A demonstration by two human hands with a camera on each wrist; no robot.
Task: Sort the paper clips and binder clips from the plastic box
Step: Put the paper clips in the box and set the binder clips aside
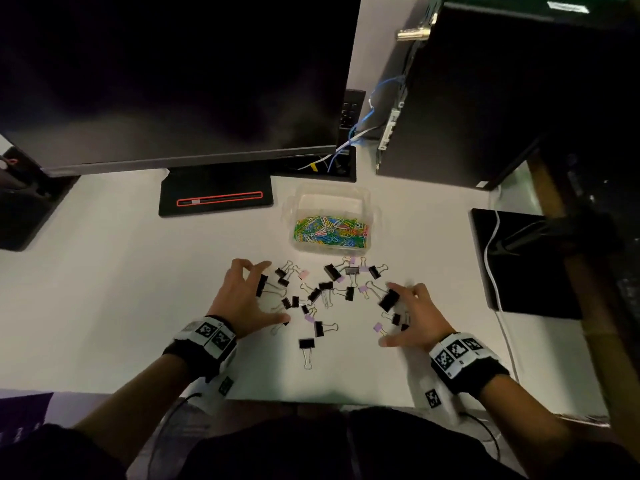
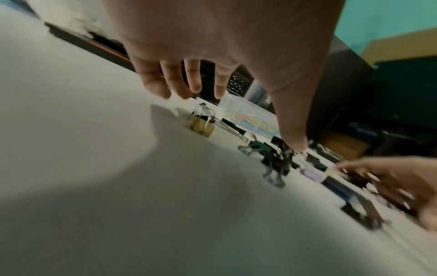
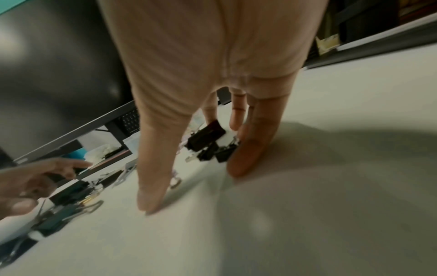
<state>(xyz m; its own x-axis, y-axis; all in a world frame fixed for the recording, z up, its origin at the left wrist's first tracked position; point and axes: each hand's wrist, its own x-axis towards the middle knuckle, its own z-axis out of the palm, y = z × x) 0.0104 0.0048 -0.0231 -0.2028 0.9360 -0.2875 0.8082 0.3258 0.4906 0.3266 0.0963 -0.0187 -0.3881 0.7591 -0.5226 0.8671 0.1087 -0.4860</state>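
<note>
A clear plastic box [image 1: 367, 206] stands on the white desk with a heap of coloured paper clips [image 1: 330, 229] inside. In front of it lie several black and lilac binder clips [image 1: 320, 292], scattered between my hands. My left hand [image 1: 273, 294] is spread at the pile's left edge, fingers [image 2: 153, 80] loosely bent above the desk, thumb down among the clips. My right hand [image 1: 391, 315] is spread at the right edge, its fingertips [image 3: 246, 155] on the desk around a large black binder clip [image 3: 205, 136]. Neither hand grips anything.
A dark monitor [image 1: 173, 81] and its stand base [image 1: 214, 199] fill the back left. A black computer tower [image 1: 502, 91] stands at the back right. A black pad [image 1: 526, 271] with a white cable [image 1: 490, 261] lies to the right. The desk's front edge [image 1: 311, 398] is near my wrists.
</note>
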